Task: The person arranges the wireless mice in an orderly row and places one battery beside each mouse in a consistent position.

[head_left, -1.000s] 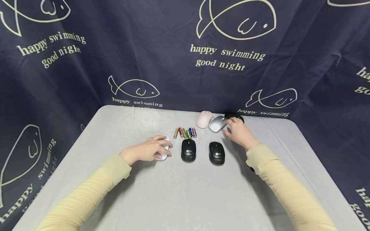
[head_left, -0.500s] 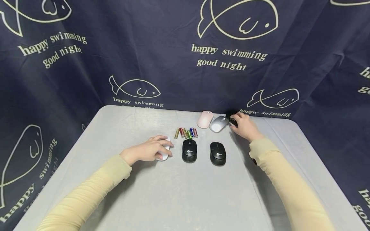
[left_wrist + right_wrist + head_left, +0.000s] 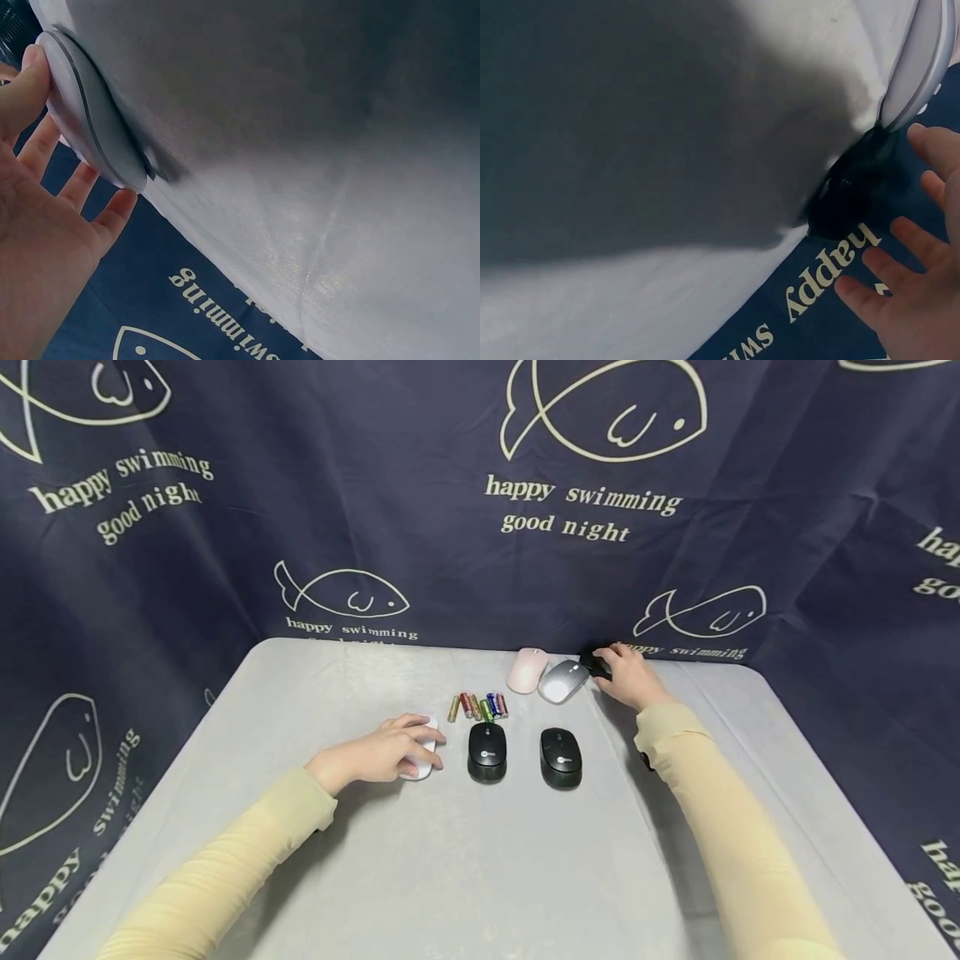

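My left hand (image 3: pixel 377 752) holds a white computer mouse (image 3: pixel 427 757) on the table, with the thumb on one side and fingers on the other. In the left wrist view the white mouse (image 3: pixel 90 112) shows its thin edge between thumb and fingertips. At the back right, my right hand (image 3: pixel 632 678) reaches over a black mouse (image 3: pixel 595 665) and partly hides it. The right wrist view shows that hand (image 3: pixel 915 255) with spread fingers beside the black mouse (image 3: pixel 847 184); contact cannot be made out. A silver-grey mouse (image 3: pixel 563 682) lies directly left of it.
A pink mouse (image 3: pixel 527 671) lies near the table's back edge. Several small batteries (image 3: pixel 477 707) form a row in the middle. Two more black mice, one left (image 3: pixel 487 752) and one right (image 3: pixel 561 758), stand in front. A dark fish-print curtain (image 3: pixel 480 585) hangs behind the table (image 3: pixel 465 877).
My right hand has moved slightly right and back, from beside the silver-grey mouse to over the black mouse behind it. The left hand stays on the white mouse.
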Demonstrator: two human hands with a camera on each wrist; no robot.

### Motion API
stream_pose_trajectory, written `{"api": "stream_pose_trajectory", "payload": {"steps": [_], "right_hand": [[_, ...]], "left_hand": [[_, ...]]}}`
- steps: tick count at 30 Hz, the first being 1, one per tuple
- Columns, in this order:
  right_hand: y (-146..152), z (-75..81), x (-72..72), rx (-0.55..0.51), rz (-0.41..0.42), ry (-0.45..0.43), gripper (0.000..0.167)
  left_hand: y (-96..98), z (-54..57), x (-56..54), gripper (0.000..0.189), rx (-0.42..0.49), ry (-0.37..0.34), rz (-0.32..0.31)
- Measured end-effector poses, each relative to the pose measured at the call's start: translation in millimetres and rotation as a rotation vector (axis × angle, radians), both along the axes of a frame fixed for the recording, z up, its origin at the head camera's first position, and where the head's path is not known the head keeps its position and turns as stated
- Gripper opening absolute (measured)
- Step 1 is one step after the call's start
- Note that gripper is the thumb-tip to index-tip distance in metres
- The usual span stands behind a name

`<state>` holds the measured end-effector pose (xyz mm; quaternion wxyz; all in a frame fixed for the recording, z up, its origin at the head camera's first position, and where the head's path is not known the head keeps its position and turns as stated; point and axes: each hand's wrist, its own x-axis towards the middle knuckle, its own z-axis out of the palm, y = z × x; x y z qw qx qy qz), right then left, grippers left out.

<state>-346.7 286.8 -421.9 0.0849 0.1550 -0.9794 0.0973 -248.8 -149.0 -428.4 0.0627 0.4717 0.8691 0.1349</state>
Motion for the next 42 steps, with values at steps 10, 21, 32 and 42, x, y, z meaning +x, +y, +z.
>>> {"api": "stream_pose_trajectory", "payload": {"steps": [10,21,32,42], "right_hand": [[0.2,-17.6,-10.7,-0.005,0.008,-0.039,0.047],[1.1,-25.2,-9.8,-0.075,-0.014,-0.096,0.045],[7.6,-28.4,-11.5,-0.082,0.001,-0.042,0.042],[5.6,-22.7,-12.8,-0.099,-0.032,-0.083,0.043]], "left_hand": [[-2.7,-3.1,1.7,0.033,-0.003,-0.016,0.010],[-1.5,-2.8,5.4,0.032,0.003,-0.013,0.005],[1.4,-4.2,2.1,0.032,0.013,-0.003,0.002],[1.1,-1.3,0.4,0.032,0.003,-0.013,0.011]]}}
